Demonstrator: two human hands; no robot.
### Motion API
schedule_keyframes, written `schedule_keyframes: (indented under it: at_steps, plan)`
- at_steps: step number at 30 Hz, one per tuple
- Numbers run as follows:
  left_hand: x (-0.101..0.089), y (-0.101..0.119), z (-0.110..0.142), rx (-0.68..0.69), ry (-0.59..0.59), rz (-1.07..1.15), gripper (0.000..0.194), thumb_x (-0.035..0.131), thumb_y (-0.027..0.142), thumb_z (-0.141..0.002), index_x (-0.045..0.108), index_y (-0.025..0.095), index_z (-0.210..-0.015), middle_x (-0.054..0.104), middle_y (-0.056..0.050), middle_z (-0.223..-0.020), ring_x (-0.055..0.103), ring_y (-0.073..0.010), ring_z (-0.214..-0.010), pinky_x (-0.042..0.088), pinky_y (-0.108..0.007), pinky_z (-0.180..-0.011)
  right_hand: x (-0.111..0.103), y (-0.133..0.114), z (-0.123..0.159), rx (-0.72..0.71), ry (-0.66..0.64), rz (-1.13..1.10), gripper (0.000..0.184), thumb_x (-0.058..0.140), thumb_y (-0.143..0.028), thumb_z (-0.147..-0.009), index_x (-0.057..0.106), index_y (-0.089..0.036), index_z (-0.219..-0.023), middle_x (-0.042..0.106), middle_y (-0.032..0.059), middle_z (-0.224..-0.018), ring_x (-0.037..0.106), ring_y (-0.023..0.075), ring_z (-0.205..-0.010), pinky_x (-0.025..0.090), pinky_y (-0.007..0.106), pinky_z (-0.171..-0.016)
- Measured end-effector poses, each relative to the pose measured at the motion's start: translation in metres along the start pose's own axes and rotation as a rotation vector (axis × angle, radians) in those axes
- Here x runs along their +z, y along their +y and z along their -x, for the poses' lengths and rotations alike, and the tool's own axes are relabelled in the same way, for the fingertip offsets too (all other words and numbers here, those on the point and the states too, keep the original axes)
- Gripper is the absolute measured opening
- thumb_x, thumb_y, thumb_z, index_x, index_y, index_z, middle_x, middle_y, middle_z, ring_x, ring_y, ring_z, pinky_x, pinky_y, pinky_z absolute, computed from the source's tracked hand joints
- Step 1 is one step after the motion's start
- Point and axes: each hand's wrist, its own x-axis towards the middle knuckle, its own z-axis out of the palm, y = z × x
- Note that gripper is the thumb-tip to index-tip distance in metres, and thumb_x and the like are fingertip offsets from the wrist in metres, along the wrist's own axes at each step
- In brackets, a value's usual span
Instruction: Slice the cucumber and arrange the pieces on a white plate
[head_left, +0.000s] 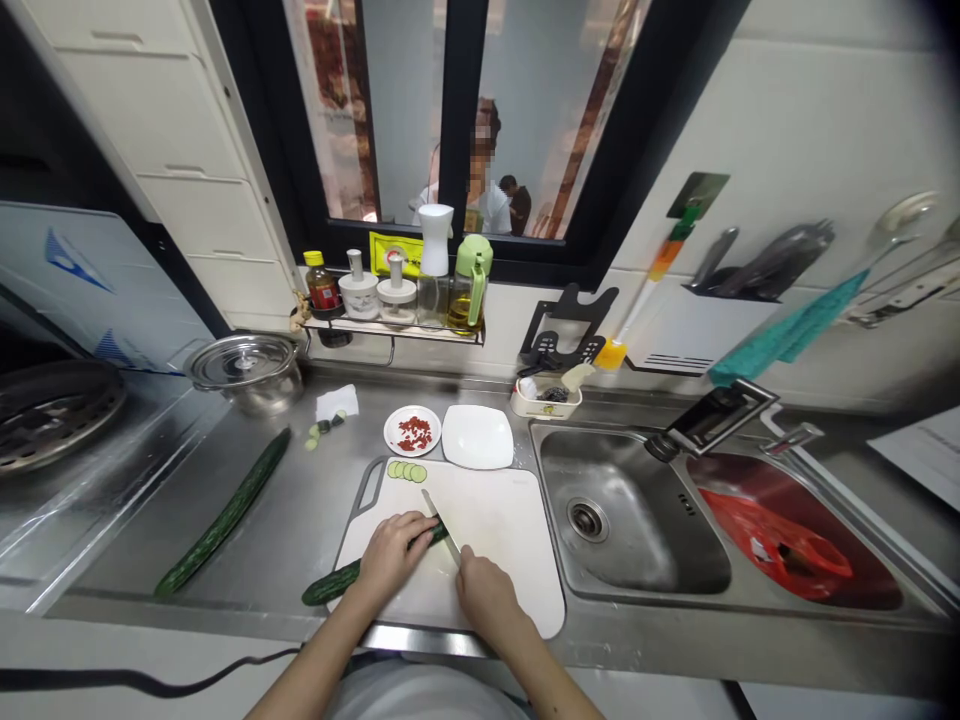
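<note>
On the white cutting board (510,540) lies a dark green cucumber (337,582), its left end reaching past the board's edge. My left hand (394,548) is closed over the cucumber near its right end. In my right hand (484,590) is the handle of a kitchen knife (444,525), whose blade stands at the cucumber's right end. Several overlapping cucumber slices (406,471) lie in a row at the board's upper left. Behind the board are a small plate of red pieces (413,432) and a white square plate (478,436).
A second cucumber (225,520) lies on the steel counter at left, near a lidded pot (247,370). Cucumber ends (313,436) sit by a white cloth (337,402). At right is a double sink (637,520) with a red plastic bag (780,550). A condiment shelf (397,328) hangs below the window.
</note>
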Motion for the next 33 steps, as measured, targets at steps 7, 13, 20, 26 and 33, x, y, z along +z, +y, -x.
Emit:
schedule_keyframes:
  at_steps: [7, 13, 20, 26, 33]
  plan:
    - [0.000, 0.001, 0.001, -0.007, 0.005, 0.015, 0.029, 0.047, 0.033, -0.092, 0.067, 0.031, -0.113, 0.068, -0.001, -0.110, 0.061, -0.0190, -0.099, 0.046, -0.033, -0.090, 0.006, 0.003, 0.000, 0.003, 0.045, -0.022, 0.035, 0.032, -0.011, -0.090, 0.057, -0.010, -0.115, 0.069, 0.0172, -0.099, 0.066, 0.0247, -0.096, 0.045, 0.030, -0.076]
    - [0.000, 0.000, -0.001, -0.008, 0.009, 0.041, 0.029, 0.048, 0.033, -0.091, 0.069, 0.031, -0.111, 0.069, -0.002, -0.108, 0.062, -0.0188, -0.098, 0.047, -0.032, -0.090, 0.013, 0.010, 0.011, 0.006, 0.056, -0.015, 0.034, 0.034, -0.010, -0.089, 0.058, -0.011, -0.113, 0.070, 0.0165, -0.097, 0.066, 0.0240, -0.095, 0.045, 0.029, -0.076]
    - [-0.002, 0.001, -0.001, -0.030, -0.004, 0.056, 0.030, 0.047, 0.035, -0.091, 0.069, 0.030, -0.112, 0.069, -0.002, -0.110, 0.062, -0.0193, -0.100, 0.046, -0.032, -0.091, 0.011, 0.014, 0.018, 0.015, 0.056, -0.032, 0.035, 0.032, -0.012, -0.092, 0.060, -0.011, -0.112, 0.070, 0.0163, -0.097, 0.066, 0.0241, -0.094, 0.045, 0.029, -0.074]
    - [-0.007, 0.005, 0.000, -0.062, -0.023, 0.044, 0.031, 0.045, 0.035, -0.092, 0.068, 0.029, -0.112, 0.069, -0.001, -0.110, 0.062, -0.0189, -0.100, 0.047, -0.031, -0.091, 0.006, 0.018, 0.019, 0.051, 0.078, -0.013, 0.036, 0.028, -0.016, -0.095, 0.060, -0.012, -0.110, 0.070, 0.0137, -0.096, 0.066, 0.0236, -0.093, 0.042, 0.028, -0.071]
    - [-0.010, 0.011, 0.003, -0.087, -0.039, 0.022, 0.032, 0.046, 0.036, -0.091, 0.067, 0.028, -0.114, 0.068, -0.002, -0.112, 0.061, -0.0189, -0.102, 0.047, -0.031, -0.092, 0.008, 0.027, 0.017, 0.064, 0.149, 0.010, 0.033, 0.030, -0.020, -0.097, 0.058, -0.014, -0.113, 0.070, 0.0118, -0.092, 0.067, 0.0217, -0.089, 0.039, 0.027, -0.068]
